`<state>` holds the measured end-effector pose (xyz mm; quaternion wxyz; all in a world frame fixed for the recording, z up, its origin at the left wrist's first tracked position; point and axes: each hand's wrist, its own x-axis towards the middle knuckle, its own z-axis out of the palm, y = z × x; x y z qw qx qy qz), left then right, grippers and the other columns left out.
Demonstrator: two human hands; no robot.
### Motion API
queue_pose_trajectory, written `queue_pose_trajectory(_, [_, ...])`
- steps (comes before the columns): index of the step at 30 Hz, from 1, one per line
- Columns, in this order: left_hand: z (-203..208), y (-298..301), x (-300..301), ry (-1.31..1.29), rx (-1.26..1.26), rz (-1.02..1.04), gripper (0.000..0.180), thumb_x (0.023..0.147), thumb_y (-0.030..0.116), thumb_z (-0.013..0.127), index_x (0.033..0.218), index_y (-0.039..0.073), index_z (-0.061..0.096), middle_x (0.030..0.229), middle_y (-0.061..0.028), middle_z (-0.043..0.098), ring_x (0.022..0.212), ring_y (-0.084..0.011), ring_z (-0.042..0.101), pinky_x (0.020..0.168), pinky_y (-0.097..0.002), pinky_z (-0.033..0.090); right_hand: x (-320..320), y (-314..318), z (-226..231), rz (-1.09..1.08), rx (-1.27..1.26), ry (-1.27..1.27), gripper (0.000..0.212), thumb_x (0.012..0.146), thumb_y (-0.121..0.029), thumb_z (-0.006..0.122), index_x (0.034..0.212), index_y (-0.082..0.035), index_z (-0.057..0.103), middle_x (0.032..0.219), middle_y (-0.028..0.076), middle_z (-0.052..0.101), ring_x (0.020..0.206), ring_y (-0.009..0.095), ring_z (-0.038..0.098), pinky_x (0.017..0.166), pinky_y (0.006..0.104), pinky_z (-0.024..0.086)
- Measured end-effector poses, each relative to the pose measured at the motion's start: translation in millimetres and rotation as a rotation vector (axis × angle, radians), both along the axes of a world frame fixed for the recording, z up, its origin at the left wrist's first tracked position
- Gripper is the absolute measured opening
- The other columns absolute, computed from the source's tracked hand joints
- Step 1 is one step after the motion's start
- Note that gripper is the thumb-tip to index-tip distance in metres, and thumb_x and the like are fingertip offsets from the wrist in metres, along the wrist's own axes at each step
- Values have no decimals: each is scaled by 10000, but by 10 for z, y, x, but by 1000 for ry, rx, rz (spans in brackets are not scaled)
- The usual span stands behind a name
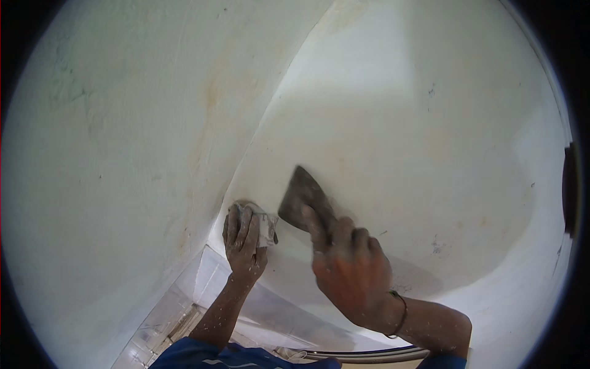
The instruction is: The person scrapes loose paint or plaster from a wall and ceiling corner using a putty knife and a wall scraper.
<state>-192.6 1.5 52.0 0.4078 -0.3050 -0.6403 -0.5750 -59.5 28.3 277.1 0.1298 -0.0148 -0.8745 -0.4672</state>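
While the right hand [353, 270] grips the scraper [301, 195]: its fingers are closed around the handle zone, and the handle itself is mostly hidden by them.
Scraper blade: dark and flat, widening away from the fingers; its broad edge is directed up and to the left, toward the seam between the two wall surfaces.
Leading digit of right hand: extended along the blade's narrow end, in contact with its face; the remaining fingers are curled behind it, toward the right.
Blade contact: cannot be told whether the broad edge touches the right wall [381, 141] or stands just off it.
Left hand [243, 237]: coated with pale residue, near the lower end of the seam; its fingers are bent over a whitish smeared piece [267, 229] and grasp it.
Whitish piece: projects to the right of the left fingers, apart from the blade; its exact kind cannot be told.
Left wall [129, 154]: pale, with yellowish stains beside the seam.
Right wall marks: small dark specks to the right of the right hand.
Right wrist: fitted with a dark band [402, 315].
Lower left: tiles [153, 317] beyond the walls' bottom edge.
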Motion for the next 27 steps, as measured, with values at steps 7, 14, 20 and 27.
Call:
queue_pose_trajectory(7, [-87, 113, 124, 14, -59, 4, 414, 862, 92, 466, 1262, -2, 518, 1348, -200, 482, 1283, -449, 392, 1045, -567, 310, 522, 287, 118, 47, -111, 267, 557, 756, -34, 629, 1296, -154, 561, 761, 56, 488, 566, 187, 517, 492, 312, 473])
queue_pose_trajectory(14, [31, 46, 211, -27, -13, -106, 459, 1004, 296, 319, 1252, -33, 521, 1314, -259, 490, 1268, -457, 407, 1072, -576, 270, 711, 392, -14, 99, -462, 354, 529, 768, -89, 703, 1276, -162, 575, 744, 61, 479, 574, 202, 527, 491, 337, 468])
queue_pose_trajectory(20, [436, 74, 6, 21, 57, -60, 395, 983, 212, 376, 1262, -37, 504, 1309, -262, 494, 1264, -457, 414, 1083, -588, 234, 615, 360, -53, 136, -442, 276, 526, 765, -112, 714, 1271, -160, 578, 749, 61, 481, 556, 192, 525, 477, 338, 467])
queue_pose_trajectory(27, [341, 217, 308, 93, -5, -162, 397, 831, 48, 512, 1222, -9, 553, 1311, -213, 516, 1281, -427, 409, 1080, -619, 200, 1135, 439, -240, -2, -607, 620, 502, 783, -69, 699, 1269, -111, 580, 717, 74, 483, 579, 212, 495, 498, 337, 436])
